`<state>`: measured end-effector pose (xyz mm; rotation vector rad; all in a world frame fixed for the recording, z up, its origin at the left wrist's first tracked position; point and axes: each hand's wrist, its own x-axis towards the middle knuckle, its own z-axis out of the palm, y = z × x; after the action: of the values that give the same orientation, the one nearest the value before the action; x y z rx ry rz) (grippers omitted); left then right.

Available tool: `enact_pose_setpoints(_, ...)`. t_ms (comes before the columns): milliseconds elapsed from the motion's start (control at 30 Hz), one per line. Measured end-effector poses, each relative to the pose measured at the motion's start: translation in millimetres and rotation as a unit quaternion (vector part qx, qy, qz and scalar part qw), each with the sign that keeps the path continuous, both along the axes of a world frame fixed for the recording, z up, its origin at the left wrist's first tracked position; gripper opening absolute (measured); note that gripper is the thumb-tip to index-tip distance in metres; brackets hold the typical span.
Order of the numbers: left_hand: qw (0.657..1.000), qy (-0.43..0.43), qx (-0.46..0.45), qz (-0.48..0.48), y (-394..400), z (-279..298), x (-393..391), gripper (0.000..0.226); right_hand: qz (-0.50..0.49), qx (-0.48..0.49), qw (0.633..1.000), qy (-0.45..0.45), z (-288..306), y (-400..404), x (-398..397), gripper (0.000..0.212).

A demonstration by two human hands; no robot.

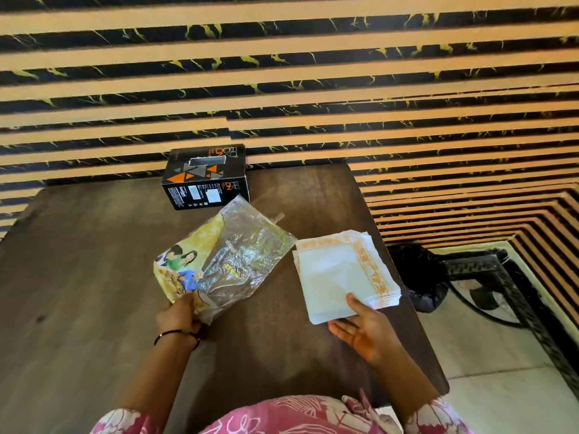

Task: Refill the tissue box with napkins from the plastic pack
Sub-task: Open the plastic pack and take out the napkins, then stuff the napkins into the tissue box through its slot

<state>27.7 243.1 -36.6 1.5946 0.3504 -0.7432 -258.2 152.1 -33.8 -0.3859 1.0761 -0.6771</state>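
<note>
A black tissue box (205, 178) with orange triangles stands at the far edge of the dark wooden table (78, 277), against the wall. My left hand (177, 317) grips the near corner of the crinkled plastic pack (232, 258), which is clear with a yellow printed panel and looks flat. My right hand (365, 330) holds a stack of white napkins (338, 274) with orange borders, thumb on top and fingers under its near edge. The stack is to the right of the pack, above the table's right side.
A striped black and tan wall (282, 73) rises right behind the table. To the right, beyond the table edge, a black bag (419, 277) and a dark metal frame (488, 277) sit on the pale tiled floor.
</note>
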Motion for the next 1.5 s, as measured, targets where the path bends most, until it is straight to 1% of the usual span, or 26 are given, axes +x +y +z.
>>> enact_pose_setpoints(67, 1.0, -0.002, -0.001, -0.01, 2, 0, -1, 0.034, 0.033, 0.028, 0.999, -0.008, -2, 5, -2, 0.032)
enact_pose_setpoints(200, 1.0, 0.008, -0.004, -0.023, 11, -2, 2, 0.034, 0.126, 0.068, 0.99, -0.001, -5, 22, 6, 0.037)
enact_pose_setpoints(300, 1.0, 0.02, -0.013, -0.015, 21, -6, 7, 0.031, 0.178, 0.062, 0.982, -0.02, 0, 35, 25, 0.032)
enact_pose_setpoints(400, 1.0, 0.016, -0.024, 0.004, 35, -4, 16, 0.023, 0.209, 0.014, 0.977, -0.024, 11, 41, 54, 0.028)
enact_pose_setpoints(533, 0.998, 0.007, -0.033, 0.052, 69, 2, 45, 0.016, 0.268, -0.065, 0.961, -0.013, 24, 54, 111, 0.026)
enact_pose_setpoints(633, 0.995, 0.003, -0.033, 0.089, 104, 6, 74, 0.015, 0.318, -0.126, 0.94, -0.009, 33, 71, 161, 0.023)
enact_pose_setpoints(700, 0.995, -0.012, -0.031, 0.095, 130, 9, 95, 0.007, 0.362, -0.175, 0.915, 0.011, 39, 89, 202, 0.022)
enact_pose_setpoints(800, 0.995, -0.054, -0.02, 0.084, 160, 11, 117, 0.008, 0.43, -0.234, 0.87, 0.055, 42, 116, 260, 0.023)
enact_pose_setpoints(867, 0.994, -0.075, -0.025, 0.07, 181, 12, 132, 0.008, 0.458, -0.242, 0.852, 0.078, 41, 133, 300, 0.028)
enact_pose_setpoints(967, 0.995, -0.079, -0.027, 0.049, 209, 10, 158, 0.012, 0.478, -0.249, 0.834, 0.114, 35, 151, 349, 0.036)
enact_pose_setpoints(1100, 0.998, -0.021, -0.06, 0.03, 239, 12, 185, 0.009, 0.488, -0.259, 0.824, 0.127, 31, 172, 403, 0.04)
enact_pose_setpoints(1167, 0.999, 0.002, -0.04, -0.027, 252, 12, 192, 0.015, 0.491, -0.268, 0.818, 0.133, 28, 178, 424, 0.041)
enact_pose_setpoints(1200, 0.998, 0.003, -0.022, -0.054, 257, 11, 195, 0.017, 0.492, -0.28, 0.813, 0.139, 26, 179, 432, 0.041)
enact_pose_setpoints(1233, 0.998, -0.018, 0.0, -0.067, 261, 13, 197, 0.019, 0.491, -0.297, 0.805, 0.151, 24, 180, 439, 0.043)
enact_pose_setpoints(1267, 0.995, -0.064, 0.04, -0.07, 265, 14, 201, 0.022, 0.485, -0.323, 0.794, 0.174, 22, 182, 446, 0.045)
enact_pose_setpoints(1300, 0.986, -0.13, 0.087, -0.063, 269, 17, 205, 0.029, 0.471, -0.359, 0.778, 0.211, 19, 184, 451, 0.048)
enact_pose_setpoints(1333, 0.968, -0.202, 0.134, -0.059, 272, 20, 211, 0.04, 0.455, -0.404, 0.749, 0.262, 17, 185, 455, 0.051)
enact_pose_setpoints(1400, 0.918, -0.345, 0.19, -0.055, 273, 34, 221, 0.052, 0.428, -0.503, 0.654, 0.369, 19, 190, 453, 0.06)
enact_pose_setpoints(1433, 0.889, -0.409, 0.193, -0.069, 273, 38, 227, 0.054, 0.423, -0.544, 0.611, 0.391, 20, 193, 452, 0.066)
enact_pose_setpoints(1500, 0.823, -0.508, 0.199, -0.155, 268, 41, 240, 0.055, 0.446, -0.597, 0.547, 0.381, 23, 199, 450, 0.077)
